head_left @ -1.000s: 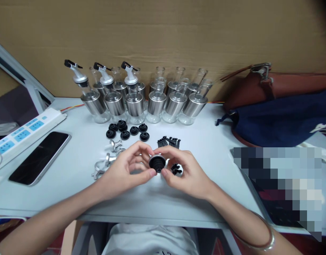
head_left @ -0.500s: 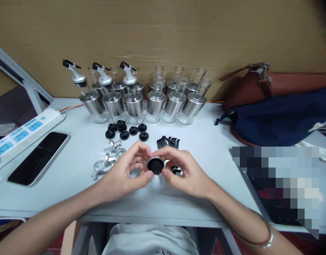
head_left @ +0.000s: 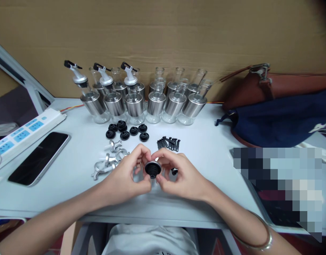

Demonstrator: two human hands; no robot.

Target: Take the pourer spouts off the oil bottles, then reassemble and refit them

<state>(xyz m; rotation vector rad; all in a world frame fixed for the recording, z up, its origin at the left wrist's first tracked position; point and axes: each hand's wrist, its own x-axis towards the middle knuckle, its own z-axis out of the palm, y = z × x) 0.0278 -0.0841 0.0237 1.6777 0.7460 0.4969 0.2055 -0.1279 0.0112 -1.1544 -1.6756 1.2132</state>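
My left hand (head_left: 133,175) and my right hand (head_left: 181,179) meet over the front of the table, fingers closed around a bottle pourer (head_left: 153,170). Its ribbed black stopper faces me, with a silver rim behind it; the spout is hidden. Beyond my left hand lie silver pourer spouts (head_left: 100,169), partly covered by the fingers. Several loose black stoppers (head_left: 125,135) sit farther back. Thin black lever pieces (head_left: 168,143) are heaped beyond my right hand, and some small black parts (head_left: 174,171) show behind its fingers.
Glass bottles with metal sleeves (head_left: 134,104) stand in rows at the back, three fitted with pourers (head_left: 130,77). On the left are a phone (head_left: 38,158) and a power strip (head_left: 27,132). A brown bag (head_left: 245,86) and dark blue cloth (head_left: 282,117) lie on the right.
The pourer has tilted in my fingers, its stopper end turning downward so more of the rim shows. Both hands have shifted slightly; the grip stays.
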